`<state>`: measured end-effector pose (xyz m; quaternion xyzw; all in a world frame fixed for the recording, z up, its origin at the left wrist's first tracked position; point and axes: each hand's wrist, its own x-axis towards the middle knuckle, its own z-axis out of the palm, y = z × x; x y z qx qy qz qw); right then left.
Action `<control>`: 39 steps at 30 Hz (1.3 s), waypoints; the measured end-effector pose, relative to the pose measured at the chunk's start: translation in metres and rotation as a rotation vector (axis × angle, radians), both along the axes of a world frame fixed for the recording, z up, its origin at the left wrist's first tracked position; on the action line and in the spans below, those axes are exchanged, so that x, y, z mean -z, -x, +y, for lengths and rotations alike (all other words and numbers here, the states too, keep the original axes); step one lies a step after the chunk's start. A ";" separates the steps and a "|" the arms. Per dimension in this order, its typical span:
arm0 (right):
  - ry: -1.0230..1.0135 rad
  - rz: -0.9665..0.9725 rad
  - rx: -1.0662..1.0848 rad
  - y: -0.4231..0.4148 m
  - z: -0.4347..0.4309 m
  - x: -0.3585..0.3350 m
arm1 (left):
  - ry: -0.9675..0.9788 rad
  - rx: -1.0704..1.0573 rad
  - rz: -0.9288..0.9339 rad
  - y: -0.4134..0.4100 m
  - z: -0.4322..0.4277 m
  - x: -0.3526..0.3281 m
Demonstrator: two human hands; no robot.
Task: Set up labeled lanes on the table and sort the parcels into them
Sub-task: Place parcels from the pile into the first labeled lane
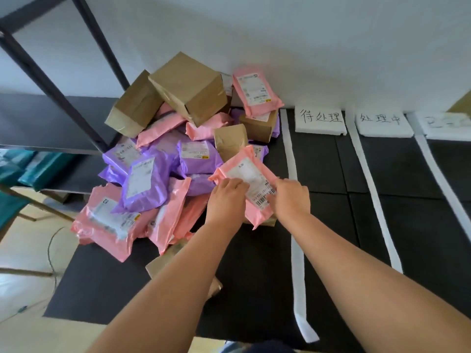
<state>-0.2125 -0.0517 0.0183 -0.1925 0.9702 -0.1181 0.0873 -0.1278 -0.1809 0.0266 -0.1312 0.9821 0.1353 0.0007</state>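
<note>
As left hand (225, 197) and right hand (290, 200) grip a pink parcel (246, 171), white strips (290, 154) divide the black table (323, 169).

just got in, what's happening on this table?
A person is sorting parcels. The left hand and right hand both grip one pink parcel, label side up, at the right edge of the pile. Right of the pile, white strips split the black table into lanes, each headed by a handwritten label by the wall. The two nearest lanes show no parcel yet.
</note>
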 end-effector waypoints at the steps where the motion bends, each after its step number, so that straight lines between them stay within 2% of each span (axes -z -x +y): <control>1: 0.008 -0.005 0.019 -0.002 -0.002 0.000 | -0.032 -0.011 0.027 0.001 -0.003 0.000; 4: 0.031 0.005 0.053 -0.008 -0.001 -0.005 | -0.181 -0.090 0.187 0.004 -0.006 -0.004; 7: 0.081 0.029 0.068 -0.015 0.007 -0.017 | -0.227 -0.111 0.290 0.005 -0.004 -0.017; 11: 0.168 0.091 0.047 -0.023 0.020 -0.041 | -0.121 0.050 0.341 0.005 0.004 -0.039; 14: 0.196 0.209 -0.028 -0.025 0.032 -0.065 | 0.001 0.149 0.354 0.003 0.013 -0.055; 20: 0.175 0.466 -0.196 -0.029 0.059 -0.120 | 0.071 0.132 0.526 -0.002 0.025 -0.084; 23: 0.258 0.571 -0.216 -0.027 0.069 -0.134 | -0.035 0.094 0.551 -0.002 0.039 -0.101; 26: 0.439 0.627 -0.161 -0.029 0.076 -0.144 | -0.148 -0.008 0.510 -0.001 0.051 -0.118; 31: 0.732 0.437 0.134 -0.053 0.098 -0.155 | -0.342 -0.213 0.571 -0.007 0.064 -0.147; 35: 0.765 0.379 0.169 -0.065 0.110 -0.157 | -0.634 -0.380 0.627 -0.020 0.077 -0.164; 39: 0.704 0.341 0.096 -0.070 0.111 -0.164 | -0.813 -0.386 0.654 -0.025 0.090 -0.174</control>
